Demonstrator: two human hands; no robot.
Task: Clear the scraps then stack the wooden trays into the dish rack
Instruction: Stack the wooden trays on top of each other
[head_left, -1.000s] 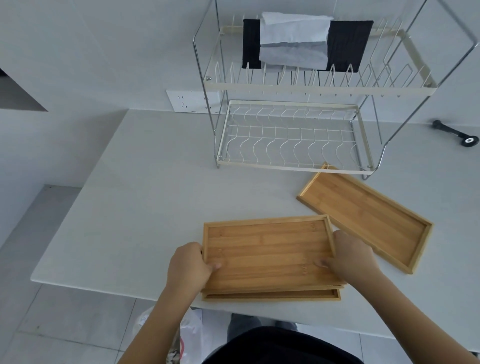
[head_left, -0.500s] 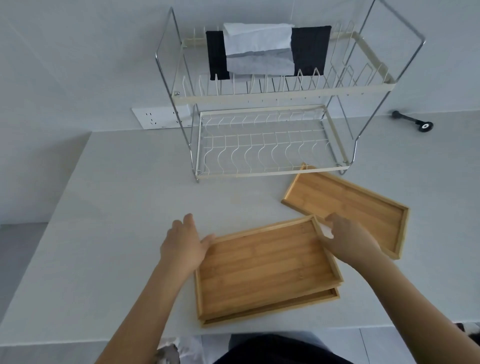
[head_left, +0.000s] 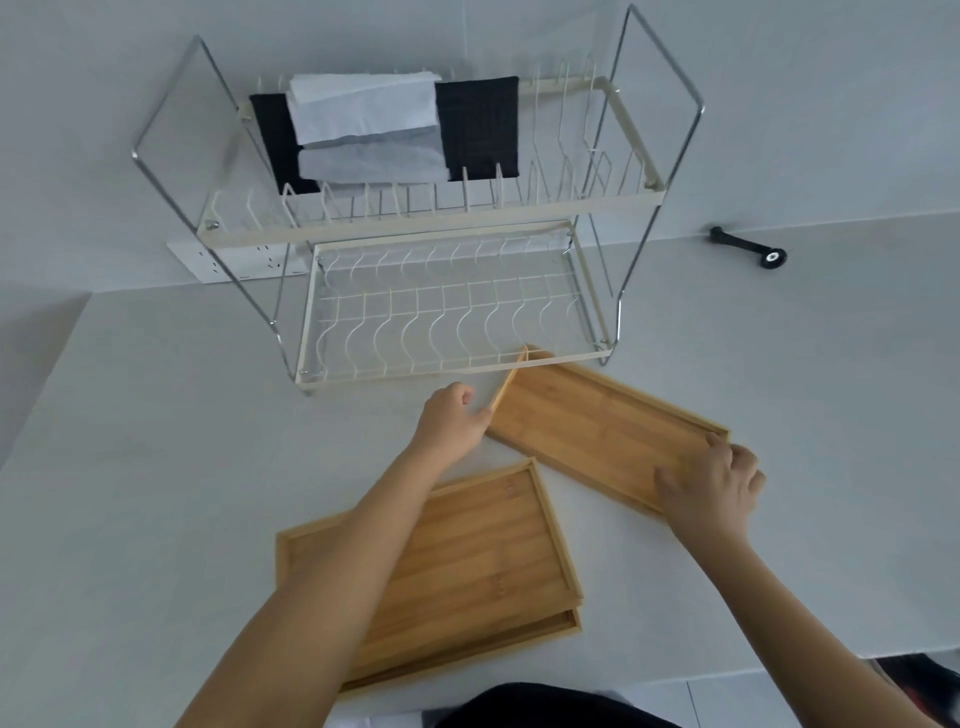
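Observation:
A long narrow wooden tray (head_left: 597, 431) lies at an angle on the white counter, its far corner just under the front rail of the two-tier wire dish rack (head_left: 452, 369). My left hand (head_left: 451, 418) grips the tray's left short end. My right hand (head_left: 711, 486) holds its right near corner, fingers curled over the rim. Nearer me, two wider wooden trays (head_left: 498, 561) sit stacked, partly hidden by my left forearm. The rack's lower tier is bare.
Black and white cloths (head_left: 374, 130) hang over the rack's upper tier. A small black tool (head_left: 748, 247) lies at the back right of the counter (head_left: 156, 467). A wall socket (head_left: 228, 257) sits behind the rack. The counter's front edge runs just below the stacked trays.
Both hands have left the stacked trays and moved forward and right onto the long narrow tray. The view has tipped upward toward the rack.

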